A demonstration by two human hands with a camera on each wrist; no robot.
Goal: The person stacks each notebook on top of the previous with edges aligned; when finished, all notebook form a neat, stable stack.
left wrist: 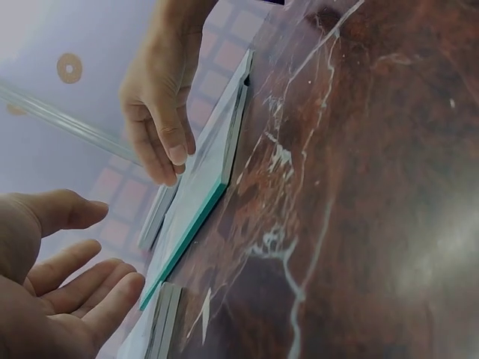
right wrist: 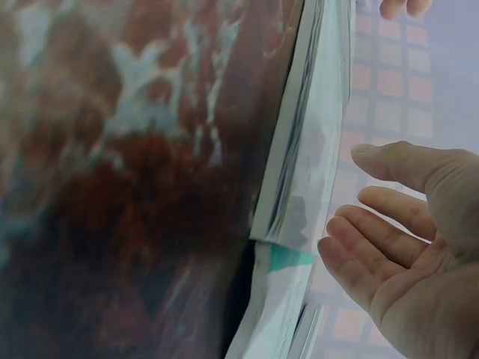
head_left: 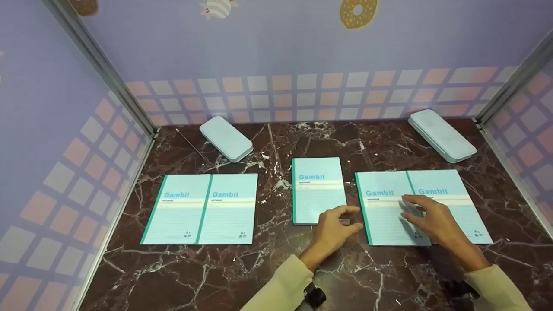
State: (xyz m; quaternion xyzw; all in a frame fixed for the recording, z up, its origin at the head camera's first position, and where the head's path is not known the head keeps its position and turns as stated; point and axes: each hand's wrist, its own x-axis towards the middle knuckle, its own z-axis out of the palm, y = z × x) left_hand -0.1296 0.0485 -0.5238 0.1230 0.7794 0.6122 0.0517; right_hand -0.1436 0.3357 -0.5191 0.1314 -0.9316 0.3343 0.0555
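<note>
In the head view my left hand (head_left: 333, 229) hovers by the lower right corner of the middle notebook (head_left: 317, 198), its fingers loosely bent and nothing between them. My right hand (head_left: 436, 218) is above the right pair, over the seam between a notebook (head_left: 384, 220) and its neighbour, a second notebook (head_left: 462, 216); it holds nothing. All have pale blue covers marked Gambit and green spines. The right wrist view shows the right fingers (right wrist: 382, 235) apart from the covers. In the left wrist view the left hand (left wrist: 67, 277) has thumb and fingers spread.
Two more notebooks lie side by side at left, one notebook (head_left: 177, 216) against another notebook (head_left: 229, 216). Behind them are a pale case (head_left: 227, 138) and a thin dark stick (head_left: 190, 144). Another pale case (head_left: 443, 136) sits back right. Walls (head_left: 281, 52) enclose the marbled table (head_left: 173, 276).
</note>
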